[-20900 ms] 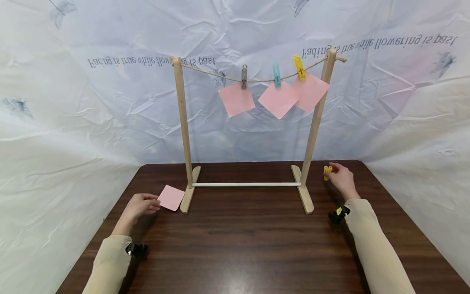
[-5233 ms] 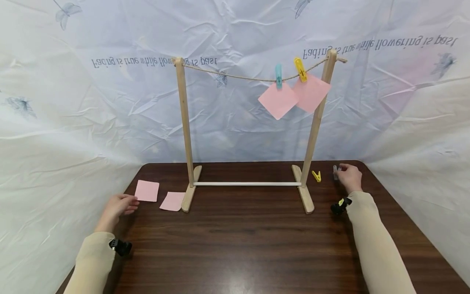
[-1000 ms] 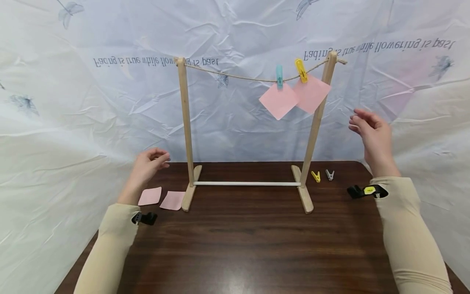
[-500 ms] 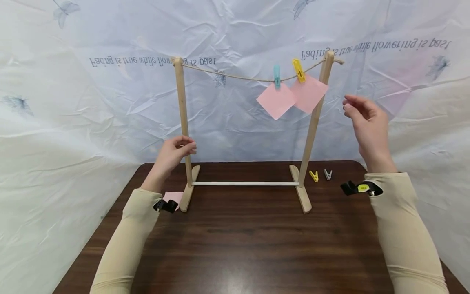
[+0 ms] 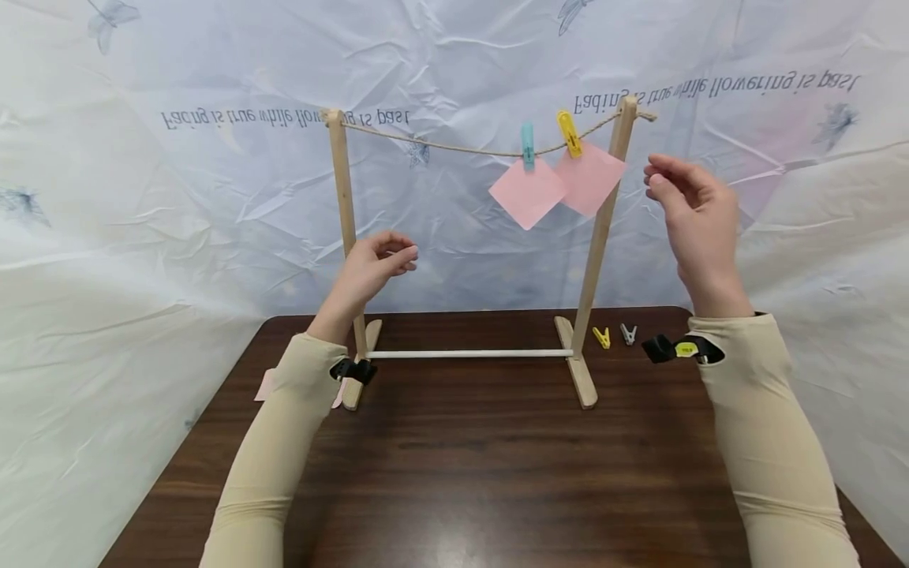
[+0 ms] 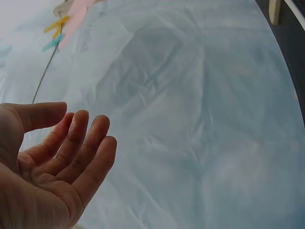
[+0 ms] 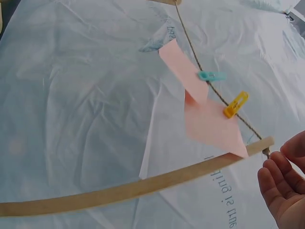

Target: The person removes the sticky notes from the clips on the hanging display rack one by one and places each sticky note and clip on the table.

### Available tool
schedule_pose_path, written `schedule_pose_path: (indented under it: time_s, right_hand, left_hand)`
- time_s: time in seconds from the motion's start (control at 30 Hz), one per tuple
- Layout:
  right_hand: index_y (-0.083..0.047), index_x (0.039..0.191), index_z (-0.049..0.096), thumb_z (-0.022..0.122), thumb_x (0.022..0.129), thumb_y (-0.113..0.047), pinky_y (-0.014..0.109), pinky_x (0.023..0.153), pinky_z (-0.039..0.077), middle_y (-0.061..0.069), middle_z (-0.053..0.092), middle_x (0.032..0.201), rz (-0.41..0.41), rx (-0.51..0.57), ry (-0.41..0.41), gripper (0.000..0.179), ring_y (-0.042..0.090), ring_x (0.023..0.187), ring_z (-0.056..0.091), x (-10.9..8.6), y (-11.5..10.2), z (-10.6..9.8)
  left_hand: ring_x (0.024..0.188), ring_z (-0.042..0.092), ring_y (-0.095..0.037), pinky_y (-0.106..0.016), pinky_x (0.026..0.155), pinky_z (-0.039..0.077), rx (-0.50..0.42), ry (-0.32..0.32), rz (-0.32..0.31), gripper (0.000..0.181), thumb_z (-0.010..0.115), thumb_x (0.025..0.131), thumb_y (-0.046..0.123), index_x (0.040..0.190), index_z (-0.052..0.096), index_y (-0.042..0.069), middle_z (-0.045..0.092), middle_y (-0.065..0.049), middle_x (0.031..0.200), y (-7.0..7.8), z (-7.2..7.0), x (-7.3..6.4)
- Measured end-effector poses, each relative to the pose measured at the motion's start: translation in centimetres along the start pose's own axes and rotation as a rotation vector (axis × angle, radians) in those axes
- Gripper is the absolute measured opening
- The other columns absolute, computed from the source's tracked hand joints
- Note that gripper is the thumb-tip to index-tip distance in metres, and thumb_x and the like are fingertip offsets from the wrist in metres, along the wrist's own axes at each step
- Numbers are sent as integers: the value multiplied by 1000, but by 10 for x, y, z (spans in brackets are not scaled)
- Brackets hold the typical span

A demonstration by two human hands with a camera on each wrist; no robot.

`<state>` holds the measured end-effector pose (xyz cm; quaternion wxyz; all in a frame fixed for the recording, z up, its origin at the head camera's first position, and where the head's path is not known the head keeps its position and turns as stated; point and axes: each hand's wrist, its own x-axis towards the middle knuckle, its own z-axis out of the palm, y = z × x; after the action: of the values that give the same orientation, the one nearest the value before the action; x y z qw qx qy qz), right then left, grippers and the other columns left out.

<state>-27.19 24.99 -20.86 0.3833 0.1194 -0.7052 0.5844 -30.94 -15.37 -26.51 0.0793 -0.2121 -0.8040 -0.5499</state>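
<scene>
My left hand (image 5: 369, 272) is raised in front of the left post, fingers loosely bent, holding nothing; its empty palm shows in the left wrist view. To the right of the rack, my right hand (image 5: 701, 229) hovers near the rope's knotted end, also holding nothing. Two pink paper squares hang from the rope (image 5: 447, 147). A teal clothespin (image 5: 528, 146) clips the nearer pink square (image 5: 528, 193), and a yellow clothespin (image 5: 569, 134) clips the other pink square (image 5: 595, 177), which overlaps the right post.
The wooden rack (image 5: 591, 252) stands on a brown table (image 5: 454, 457) before a printed cloth. Right of its foot lie a loose yellow clothespin (image 5: 601, 338) and a grey clothespin (image 5: 628, 334). Two pink squares on the table, the left one (image 5: 266, 385) included, are partly hidden by my left arm.
Since the oldest frame, the grey clothespin and its pink square have come off the rope onto the table. In the last second, my left hand rose rightward; my right rose slightly leftward.
</scene>
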Motion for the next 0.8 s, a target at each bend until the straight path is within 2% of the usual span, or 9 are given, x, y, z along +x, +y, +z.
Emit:
schedule_pose_path:
  time_s: [0.2, 0.3, 0.5, 0.67, 0.8]
  right_hand:
    - [-1, 121, 72, 66, 97, -5, 21, 89, 53, 6, 70, 108, -17, 179, -29, 25, 19, 102, 64, 1, -13, 8]
    - [0, 120, 72, 67, 96, -3, 21, 89, 53, 8, 70, 108, -23, 232, -46, 24, 21, 102, 64, -1, -21, 13]
    - [1, 122, 70, 65, 97, -2, 22, 91, 53, 12, 68, 112, -40, 213, -87, 26, 22, 105, 62, -2, -35, 21]
    - [-3, 125, 70, 65, 99, -8, 22, 93, 53, 12, 69, 116, -63, 25, -120, 28, 19, 106, 64, 3, -40, 31]
    - [-8, 128, 69, 65, 100, -16, 22, 94, 51, 9, 69, 121, -62, -100, -156, 30, 15, 108, 64, 9, -43, 40]
  left_hand:
    - [93, 67, -19, -39, 86, 54, 182, -35, 70, 33, 66, 99, 39, 119, 68, 12, 70, -6, 109, 15, 19, 11]
    - [90, 66, -17, -40, 83, 54, 201, -49, 93, 32, 67, 98, 40, 116, 69, 14, 71, -5, 106, 19, 28, 16]
    - [92, 66, -19, -39, 84, 56, 74, -84, 100, 34, 68, 97, 41, 117, 68, 13, 69, -4, 109, 23, 46, 26]
    - [101, 67, -27, -36, 87, 57, -86, -82, 69, 41, 70, 95, 42, 122, 65, 11, 66, -6, 115, 26, 57, 33]
    - [103, 67, -29, -42, 92, 56, -177, -62, 69, 42, 71, 95, 41, 123, 66, 11, 66, -7, 117, 27, 68, 39]
